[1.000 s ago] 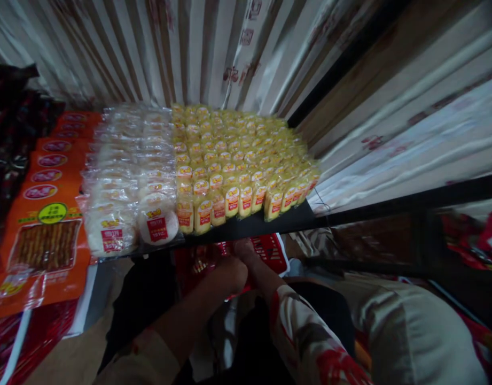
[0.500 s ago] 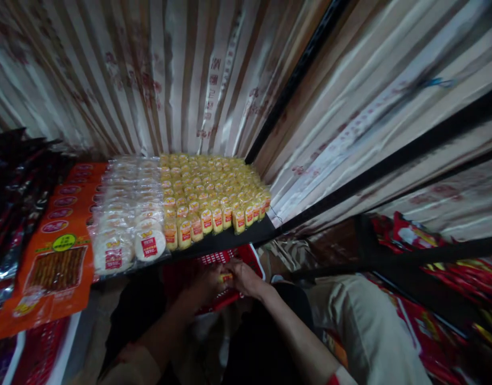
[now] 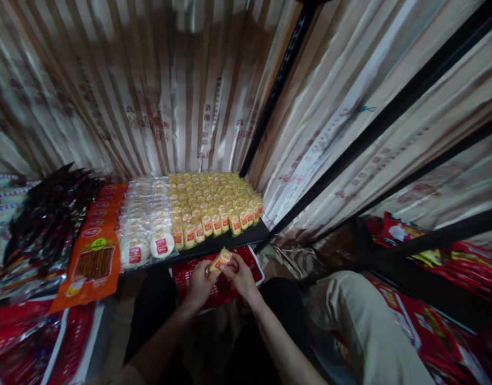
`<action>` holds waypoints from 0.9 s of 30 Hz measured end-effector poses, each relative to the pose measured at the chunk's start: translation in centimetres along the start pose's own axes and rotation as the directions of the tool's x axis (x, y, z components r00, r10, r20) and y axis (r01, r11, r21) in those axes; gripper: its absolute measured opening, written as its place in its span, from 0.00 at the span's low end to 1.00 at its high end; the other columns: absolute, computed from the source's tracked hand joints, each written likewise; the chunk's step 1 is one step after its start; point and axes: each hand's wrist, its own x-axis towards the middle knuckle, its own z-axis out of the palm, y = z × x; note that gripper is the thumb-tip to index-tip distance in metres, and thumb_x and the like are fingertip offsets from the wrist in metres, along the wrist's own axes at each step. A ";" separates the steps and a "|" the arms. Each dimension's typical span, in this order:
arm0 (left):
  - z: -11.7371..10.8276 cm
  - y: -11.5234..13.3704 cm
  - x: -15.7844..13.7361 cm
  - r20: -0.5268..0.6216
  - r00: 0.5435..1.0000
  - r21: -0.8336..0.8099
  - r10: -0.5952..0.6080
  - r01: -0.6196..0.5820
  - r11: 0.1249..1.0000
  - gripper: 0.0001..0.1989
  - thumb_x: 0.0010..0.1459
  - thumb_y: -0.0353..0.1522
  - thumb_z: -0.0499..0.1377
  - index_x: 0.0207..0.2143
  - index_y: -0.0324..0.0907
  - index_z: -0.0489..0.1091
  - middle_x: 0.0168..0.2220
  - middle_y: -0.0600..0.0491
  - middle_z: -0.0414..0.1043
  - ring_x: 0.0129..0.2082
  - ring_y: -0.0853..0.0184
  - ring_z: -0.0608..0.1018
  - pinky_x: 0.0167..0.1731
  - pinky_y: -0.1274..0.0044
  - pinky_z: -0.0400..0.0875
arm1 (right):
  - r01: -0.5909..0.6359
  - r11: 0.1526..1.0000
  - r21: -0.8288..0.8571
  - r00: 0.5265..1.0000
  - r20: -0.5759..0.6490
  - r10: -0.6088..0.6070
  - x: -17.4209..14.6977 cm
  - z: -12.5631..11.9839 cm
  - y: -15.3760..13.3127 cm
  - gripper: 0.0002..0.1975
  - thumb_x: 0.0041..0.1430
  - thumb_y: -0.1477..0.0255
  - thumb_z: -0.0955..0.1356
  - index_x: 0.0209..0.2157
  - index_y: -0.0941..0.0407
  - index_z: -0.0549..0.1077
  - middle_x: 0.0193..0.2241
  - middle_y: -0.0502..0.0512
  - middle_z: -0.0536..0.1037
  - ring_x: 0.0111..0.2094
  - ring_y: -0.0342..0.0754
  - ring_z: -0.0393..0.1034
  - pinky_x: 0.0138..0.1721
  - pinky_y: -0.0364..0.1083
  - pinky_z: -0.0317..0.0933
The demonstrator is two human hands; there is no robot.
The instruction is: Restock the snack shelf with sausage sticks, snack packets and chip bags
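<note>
Packet (image 3: 220, 260), small and yellow, is held betw. L hand (image 3: 201, 280) and R hand (image 3: 240, 274); fingers of both are clamped on it. It is above red basket (image 3: 252, 263) (the rim is white), near front edge of black shelf (image 3: 216, 244). On shelf stand rows of similar yellow pkts (image 3: 213, 206), w/ round white pkts (image 3: 147, 224) beside.

The right hand (image 3: 240, 274) partly hides the yellow packet (image 3: 221, 259), its print blurred

I'm in what looks like a snack shop
Matching packets (image 3: 216, 200) line the shelf (image 3: 251, 234) before me; more bags (image 3: 466, 264) lie racked to my right.
</note>
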 end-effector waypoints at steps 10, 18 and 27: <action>-2.2 3.1 0.5 0.110 0.994 0.156 0.027 -0.044 0.987 0.12 0.55 0.34 0.56 0.40 0.39 0.72 0.36 0.50 0.75 0.39 0.64 0.76 0.37 0.76 0.70 | -0.053 0.989 0.135 0.993 0.114 0.038 -1.3 -0.3 -2.8 0.23 0.39 0.57 0.74 0.38 0.53 0.73 0.32 0.52 0.78 0.34 0.49 0.73 0.41 0.49 0.66; -2.0 5.6 2.3 0.032 0.994 0.086 0.102 -0.104 0.991 0.13 0.55 0.30 0.56 0.44 0.39 0.68 0.35 0.53 0.73 0.31 0.71 0.74 0.36 0.78 0.69 | 0.062 0.998 0.031 0.981 0.184 -0.067 -0.6 -0.9 -3.1 0.22 0.48 0.59 0.70 0.44 0.53 0.73 0.36 0.53 0.78 0.38 0.49 0.73 0.44 0.51 0.66; -1.9 8.6 6.6 -0.162 0.975 0.270 0.149 -0.102 0.958 0.14 0.56 0.29 0.57 0.46 0.41 0.66 0.34 0.53 0.71 0.35 0.67 0.74 0.38 0.75 0.68 | 0.345 0.805 -0.482 0.894 -0.092 -0.438 3.7 -2.2 -2.5 0.19 0.58 0.72 0.59 0.49 0.55 0.71 0.48 0.60 0.71 0.51 0.50 0.64 0.57 0.54 0.56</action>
